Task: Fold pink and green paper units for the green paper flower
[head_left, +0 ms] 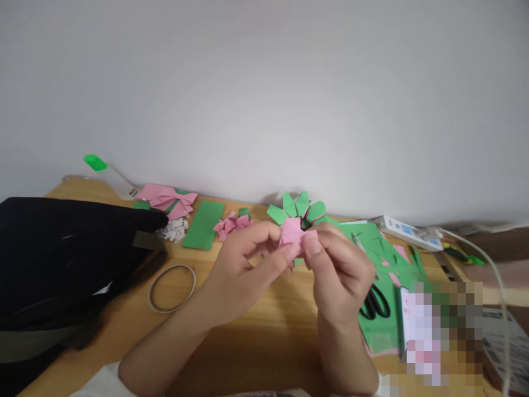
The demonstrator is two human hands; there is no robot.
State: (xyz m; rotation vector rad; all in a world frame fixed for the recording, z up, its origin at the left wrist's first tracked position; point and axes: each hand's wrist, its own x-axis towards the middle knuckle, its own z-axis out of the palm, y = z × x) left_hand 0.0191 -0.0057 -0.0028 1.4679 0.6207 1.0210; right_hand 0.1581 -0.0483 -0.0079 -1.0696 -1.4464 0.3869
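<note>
A small folded piece of pink paper (292, 229) is pinched between both hands above the middle of the table. My left hand (252, 264) grips its left side, the thumb pressed on the front. On the right side, the thumb and fingers of my right hand (341, 270) close on the same paper. Just behind my hands a green folded paper flower shape (303, 204) stands near the wall, partly covered by them. To the left of it lies a bunch of pink folded paper (232, 225), with a green paper rectangle (202, 225) beside it.
A black bag (74, 264) takes up the left side. Near it are a roll of tape (151, 289), white paper pieces (176, 230) and pink folded sheets (169, 198). On the right lie black-handled scissors (376, 303), green paper (384, 336) and a power strip (407, 232) with a white cable (491, 270).
</note>
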